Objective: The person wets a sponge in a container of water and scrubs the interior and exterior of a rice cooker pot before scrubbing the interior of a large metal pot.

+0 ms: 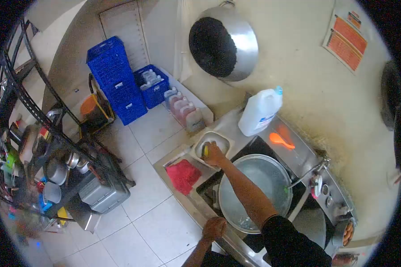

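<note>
My right hand point(214, 155) reaches across a large round metal pot point(256, 171) of cloudy water into a small steel tray point(225, 141), its fingers closed on a yellow-green sponge point(205, 150). My left hand point(214, 228) is closed in a fist at the front edge of the steel counter point(189, 207), beside the pot; nothing can be made out inside it. A red cloth point(183, 176) lies on the counter to the left of the pot. Behind the pot stands a white jug point(260, 112) with a blue cap, and an orange spoon point(281, 140) lies right of it.
Blue crates point(116, 84) are stacked on the tiled floor beyond the counter, near bottles of pink liquid point(182, 107). A black metal rack point(44, 120) with pots stands at the left. A big pan point(236, 42) hangs on the wall. A faucet point(318, 165) is at the right.
</note>
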`<action>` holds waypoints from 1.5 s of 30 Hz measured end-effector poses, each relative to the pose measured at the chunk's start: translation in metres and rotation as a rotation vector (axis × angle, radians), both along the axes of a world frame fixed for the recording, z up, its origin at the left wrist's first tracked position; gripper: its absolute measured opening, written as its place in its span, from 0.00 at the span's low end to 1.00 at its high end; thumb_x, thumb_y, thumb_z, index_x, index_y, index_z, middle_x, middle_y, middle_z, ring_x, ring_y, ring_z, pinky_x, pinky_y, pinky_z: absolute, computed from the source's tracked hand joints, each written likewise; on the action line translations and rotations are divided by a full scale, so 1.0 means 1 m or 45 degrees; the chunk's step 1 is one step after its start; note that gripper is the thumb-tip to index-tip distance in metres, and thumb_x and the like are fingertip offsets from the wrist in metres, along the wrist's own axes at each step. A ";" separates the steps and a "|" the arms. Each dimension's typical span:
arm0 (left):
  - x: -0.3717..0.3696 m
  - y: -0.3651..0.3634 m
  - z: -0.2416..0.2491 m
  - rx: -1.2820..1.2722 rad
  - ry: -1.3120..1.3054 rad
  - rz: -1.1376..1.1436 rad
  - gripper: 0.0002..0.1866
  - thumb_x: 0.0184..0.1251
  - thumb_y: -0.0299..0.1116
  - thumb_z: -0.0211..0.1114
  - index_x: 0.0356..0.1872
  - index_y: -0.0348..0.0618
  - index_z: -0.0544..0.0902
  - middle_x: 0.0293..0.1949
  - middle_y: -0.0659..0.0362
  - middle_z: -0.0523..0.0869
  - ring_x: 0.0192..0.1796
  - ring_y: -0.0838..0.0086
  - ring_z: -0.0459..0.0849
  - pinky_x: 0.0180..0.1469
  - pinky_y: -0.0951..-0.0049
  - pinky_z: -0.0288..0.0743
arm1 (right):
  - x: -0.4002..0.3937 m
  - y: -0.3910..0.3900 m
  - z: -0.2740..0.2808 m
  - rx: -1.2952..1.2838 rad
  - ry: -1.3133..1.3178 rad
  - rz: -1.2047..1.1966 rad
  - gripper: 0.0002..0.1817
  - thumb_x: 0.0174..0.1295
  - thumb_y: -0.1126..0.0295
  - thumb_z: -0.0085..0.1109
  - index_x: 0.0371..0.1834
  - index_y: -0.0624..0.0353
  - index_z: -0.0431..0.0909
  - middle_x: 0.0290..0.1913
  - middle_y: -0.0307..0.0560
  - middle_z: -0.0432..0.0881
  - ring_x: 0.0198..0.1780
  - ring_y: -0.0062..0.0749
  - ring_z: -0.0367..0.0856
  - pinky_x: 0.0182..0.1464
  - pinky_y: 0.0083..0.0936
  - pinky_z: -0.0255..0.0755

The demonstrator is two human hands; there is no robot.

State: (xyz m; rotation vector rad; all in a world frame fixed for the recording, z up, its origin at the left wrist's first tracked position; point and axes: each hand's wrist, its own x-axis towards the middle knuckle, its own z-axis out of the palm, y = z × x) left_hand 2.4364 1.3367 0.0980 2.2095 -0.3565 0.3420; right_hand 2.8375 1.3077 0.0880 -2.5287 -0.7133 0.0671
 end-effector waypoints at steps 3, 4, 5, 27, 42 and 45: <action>0.001 0.000 -0.019 -0.204 0.225 -0.055 0.08 0.69 0.34 0.65 0.42 0.42 0.86 0.42 0.47 0.89 0.47 0.49 0.87 0.55 0.50 0.80 | -0.025 0.015 0.023 -0.169 -0.087 -0.105 0.39 0.62 0.53 0.65 0.72 0.62 0.65 0.73 0.69 0.66 0.75 0.66 0.64 0.70 0.62 0.66; 0.003 -0.003 0.006 -0.192 0.084 0.055 0.08 0.69 0.34 0.66 0.43 0.42 0.86 0.41 0.48 0.89 0.47 0.49 0.87 0.55 0.49 0.80 | -0.031 0.009 0.041 -0.238 -0.005 -0.073 0.38 0.61 0.56 0.65 0.71 0.61 0.66 0.70 0.69 0.69 0.73 0.67 0.67 0.68 0.62 0.69; 0.000 -0.004 0.009 -0.186 0.092 0.031 0.08 0.69 0.34 0.66 0.43 0.42 0.86 0.41 0.48 0.89 0.47 0.49 0.87 0.55 0.49 0.80 | -0.031 0.003 0.043 -0.303 0.072 -0.045 0.37 0.60 0.59 0.66 0.71 0.60 0.67 0.68 0.68 0.73 0.71 0.68 0.70 0.65 0.62 0.72; -0.011 -0.023 -0.077 -0.371 0.404 -0.088 0.20 0.78 0.44 0.60 0.61 0.43 0.81 0.58 0.51 0.83 0.59 0.59 0.82 0.62 0.53 0.77 | -0.238 -0.264 0.103 0.607 -0.094 -0.284 0.24 0.62 0.57 0.70 0.58 0.53 0.79 0.51 0.51 0.87 0.52 0.43 0.86 0.56 0.41 0.79; -0.109 -0.366 0.061 -1.283 1.389 -0.864 0.25 0.79 0.52 0.58 0.60 0.41 0.79 0.54 0.48 0.84 0.51 0.55 0.84 0.59 0.54 0.77 | -0.583 -0.423 0.188 0.828 -0.216 -1.302 0.29 0.75 0.48 0.51 0.60 0.67 0.80 0.61 0.59 0.83 0.64 0.58 0.80 0.64 0.60 0.73; -0.113 -0.373 0.065 -1.497 1.537 -0.911 0.23 0.79 0.51 0.58 0.56 0.41 0.81 0.50 0.49 0.85 0.48 0.56 0.85 0.55 0.55 0.79 | -0.614 -0.459 0.212 0.749 -0.243 -1.085 0.34 0.72 0.48 0.54 0.68 0.67 0.69 0.68 0.64 0.71 0.68 0.60 0.72 0.70 0.59 0.63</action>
